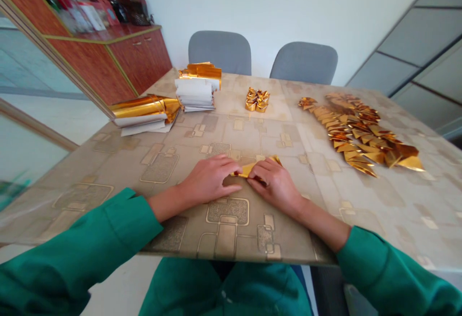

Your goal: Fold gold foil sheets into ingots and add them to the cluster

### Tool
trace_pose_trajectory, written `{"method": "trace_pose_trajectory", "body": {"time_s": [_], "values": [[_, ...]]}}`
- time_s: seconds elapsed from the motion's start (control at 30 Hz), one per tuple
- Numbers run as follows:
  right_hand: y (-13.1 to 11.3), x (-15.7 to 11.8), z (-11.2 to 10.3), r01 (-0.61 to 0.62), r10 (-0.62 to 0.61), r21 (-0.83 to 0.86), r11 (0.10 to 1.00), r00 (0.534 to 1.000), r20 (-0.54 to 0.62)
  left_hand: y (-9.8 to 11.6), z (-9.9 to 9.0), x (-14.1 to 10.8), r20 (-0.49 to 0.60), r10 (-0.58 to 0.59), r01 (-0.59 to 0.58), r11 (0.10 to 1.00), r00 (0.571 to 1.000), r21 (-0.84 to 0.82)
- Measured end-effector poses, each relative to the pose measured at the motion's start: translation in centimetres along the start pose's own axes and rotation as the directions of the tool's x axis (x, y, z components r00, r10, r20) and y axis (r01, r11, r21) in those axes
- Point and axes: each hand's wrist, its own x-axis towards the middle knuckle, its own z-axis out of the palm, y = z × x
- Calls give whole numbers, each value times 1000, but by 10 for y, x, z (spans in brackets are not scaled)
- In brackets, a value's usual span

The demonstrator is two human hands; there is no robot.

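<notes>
My left hand and my right hand meet at the middle of the patterned table top. Between them, both hands pinch a folded piece of gold foil paper, with its tip sticking out to the right. Farther off lie a roll of gold foil sheets on white paper and a stack of white and gold sheets. A small heap of folded gold ingot shapes stands at the back. Many folded gold triangles lie overlapping on the right.
Two grey chairs stand behind the far table edge. A reddish wooden cabinet with bottles and bags on top stands at the back left. Glass panels lie left and right. My green sleeves rest on the near edge.
</notes>
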Motion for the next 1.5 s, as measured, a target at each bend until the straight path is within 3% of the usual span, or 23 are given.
{"method": "trace_pose_trajectory", "body": {"time_s": [0.2,0.37,0.47,0.57,0.77,1.0,1.5], "values": [[3,-3,-6,-48,42,131,990,998,44,-13,0,-1,17,-60,62,983,998,-173],[8,1,-2,-113,110,215,970,994,27,-16,4,-1,5,-145,143,969,989,-203],[10,2,2,-159,160,183,970,987,10,-19,3,0,5,-200,198,964,980,-177],[11,2,6,-194,197,137,971,980,-5,-21,2,1,11,-177,176,968,984,-179],[11,1,3,-183,182,140,973,983,23,-15,3,6,-35,-214,200,949,976,-242],[10,2,5,-196,197,144,970,980,12,-13,8,10,-1,-222,215,943,975,-255],[0,4,11,-300,302,-94,949,953,3,-4,8,11,-15,-320,315,939,947,-136]]}}
